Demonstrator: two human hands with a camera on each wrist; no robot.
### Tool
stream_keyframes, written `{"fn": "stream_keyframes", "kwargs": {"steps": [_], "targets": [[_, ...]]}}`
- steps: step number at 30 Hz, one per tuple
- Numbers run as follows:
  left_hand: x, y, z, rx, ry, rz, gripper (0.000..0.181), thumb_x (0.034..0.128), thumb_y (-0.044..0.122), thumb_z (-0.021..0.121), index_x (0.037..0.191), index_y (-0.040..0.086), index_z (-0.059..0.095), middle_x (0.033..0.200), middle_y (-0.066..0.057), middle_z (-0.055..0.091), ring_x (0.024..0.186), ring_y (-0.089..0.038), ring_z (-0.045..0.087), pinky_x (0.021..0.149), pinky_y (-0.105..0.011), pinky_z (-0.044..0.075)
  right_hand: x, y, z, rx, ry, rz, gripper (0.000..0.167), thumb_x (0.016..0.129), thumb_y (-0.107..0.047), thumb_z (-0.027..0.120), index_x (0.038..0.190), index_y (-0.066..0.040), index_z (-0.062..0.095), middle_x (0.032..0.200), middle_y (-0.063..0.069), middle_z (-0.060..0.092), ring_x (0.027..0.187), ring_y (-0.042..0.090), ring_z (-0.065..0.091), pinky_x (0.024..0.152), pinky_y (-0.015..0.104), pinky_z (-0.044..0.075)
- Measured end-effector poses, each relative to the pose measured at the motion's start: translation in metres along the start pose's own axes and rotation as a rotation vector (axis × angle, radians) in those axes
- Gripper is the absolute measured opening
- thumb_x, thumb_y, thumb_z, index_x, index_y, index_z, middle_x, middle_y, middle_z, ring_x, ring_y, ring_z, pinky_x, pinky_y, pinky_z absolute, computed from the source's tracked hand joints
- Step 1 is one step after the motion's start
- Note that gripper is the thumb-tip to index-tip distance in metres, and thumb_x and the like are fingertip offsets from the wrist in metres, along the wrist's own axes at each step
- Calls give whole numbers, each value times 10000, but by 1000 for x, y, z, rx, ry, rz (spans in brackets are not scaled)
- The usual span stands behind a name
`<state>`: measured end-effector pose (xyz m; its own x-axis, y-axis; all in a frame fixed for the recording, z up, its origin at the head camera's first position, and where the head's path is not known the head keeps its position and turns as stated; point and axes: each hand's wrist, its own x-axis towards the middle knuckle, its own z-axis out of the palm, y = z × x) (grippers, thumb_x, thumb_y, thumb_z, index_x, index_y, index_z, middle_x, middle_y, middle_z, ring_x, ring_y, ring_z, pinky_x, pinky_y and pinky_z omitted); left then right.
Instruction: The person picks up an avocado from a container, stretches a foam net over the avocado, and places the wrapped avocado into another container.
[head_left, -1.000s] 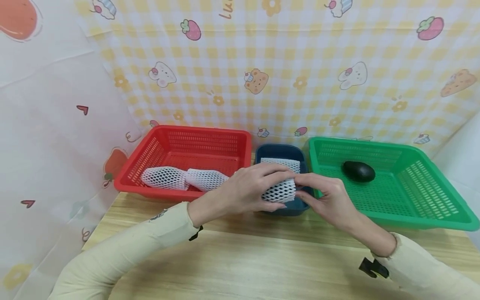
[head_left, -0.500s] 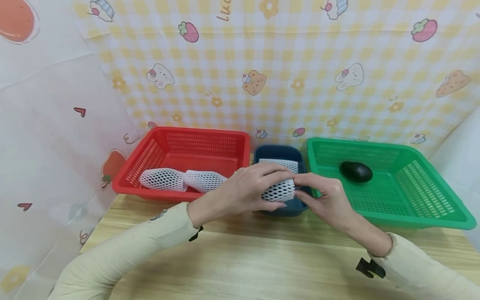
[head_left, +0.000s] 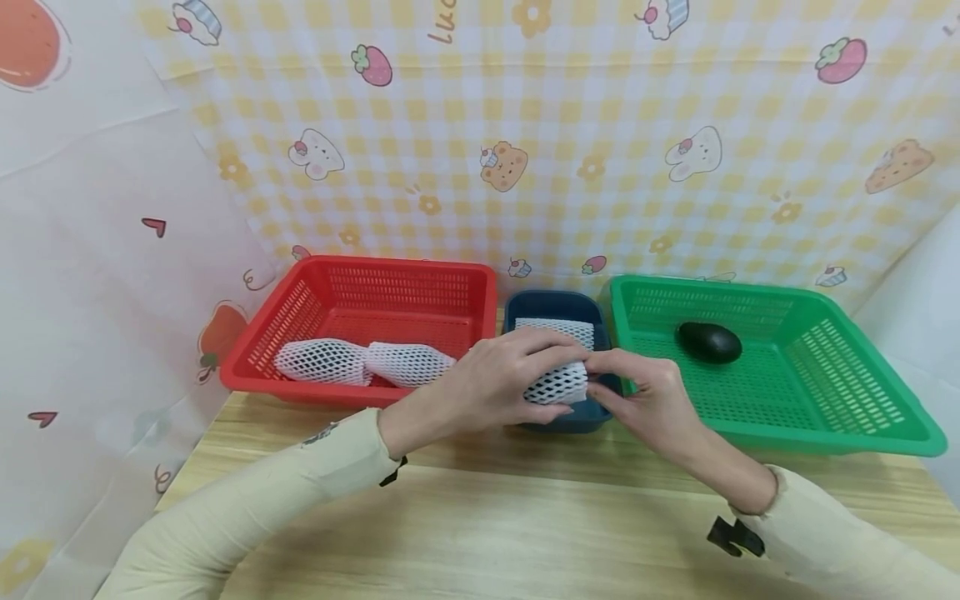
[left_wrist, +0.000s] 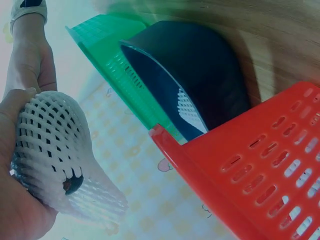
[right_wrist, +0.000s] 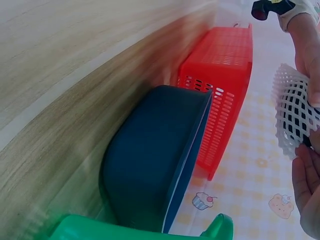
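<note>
A dark item in a white foam net is held above the front of the dark blue bin. My left hand grips it from the left, fingers over the top and thumb below. At its right end my right hand pinches the net's edge between thumb and fingers. The left wrist view shows the netted item bulging, dark through the mesh, with the net narrowing at one end. In the right wrist view the net spans between both hands. Another white net lies in the blue bin.
To the left stands a red basket with two netted items along its front. A green basket on the right holds one dark eggplant-like item. The wooden table extends in front; a patterned cloth hangs behind.
The head view has shifted slightly, so the baskets appear a little further left. Both hands keep nearly the same hold on the netted item.
</note>
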<state>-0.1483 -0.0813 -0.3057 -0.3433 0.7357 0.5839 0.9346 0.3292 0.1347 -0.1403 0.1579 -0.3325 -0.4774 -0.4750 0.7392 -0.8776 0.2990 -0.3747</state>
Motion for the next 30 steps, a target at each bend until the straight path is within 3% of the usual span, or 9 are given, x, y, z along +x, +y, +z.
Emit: {"fn": "stream_keyframes", "kwargs": {"steps": [3,7,11,15,22,25,30], "targets": [[-1,0,-1,23,-6,10,594,827,304,864,1333,85,643,1317,-71,614,1191,-190,562,947,-233,480,0,-1,-2,-8,-19,15,488,618,227,851,1039,5,744,1013,108,741,905,255,718,851,177,514],[-3,-2,-3,75,-17,12,599,828,331,860,1332,82,652,1319,-67,624,1208,-192,566,969,-247,472,1,0,-9,-5,-20,44,432,722,140,842,1104,-33,742,1043,74,738,901,183,703,819,181,522],[-4,-3,-4,95,-41,-2,614,814,323,873,1330,72,655,1328,-71,625,1213,-204,567,969,-273,484,0,2,-15,-14,-24,123,371,810,63,802,1150,-63,727,1051,42,733,879,120,685,769,206,535],[-3,-2,-4,99,-70,-6,634,828,327,863,1359,71,632,1365,-76,597,1243,-214,545,997,-291,468,-3,2,-16,28,-115,259,416,888,-36,770,1283,-84,649,1184,21,691,985,165,686,843,285,550],[0,4,2,99,-71,18,647,855,319,840,1402,80,591,1436,-100,536,1303,-229,502,1051,-319,423,2,0,-5,233,-307,457,699,913,-177,792,1503,-165,417,1406,-2,527,1213,167,579,958,362,512],[2,6,4,91,-67,31,672,849,301,848,1420,76,573,1455,-107,513,1305,-239,501,1070,-313,399,5,-2,1,345,-326,492,667,911,-153,793,1477,-172,440,1389,-5,528,1153,195,609,909,367,541],[3,7,4,42,-61,17,737,835,317,861,1458,102,530,1469,-95,487,1322,-218,476,1033,-296,433,5,-3,7,432,-284,480,513,912,-61,771,1370,-134,552,1229,18,615,932,230,649,744,349,574]]}}
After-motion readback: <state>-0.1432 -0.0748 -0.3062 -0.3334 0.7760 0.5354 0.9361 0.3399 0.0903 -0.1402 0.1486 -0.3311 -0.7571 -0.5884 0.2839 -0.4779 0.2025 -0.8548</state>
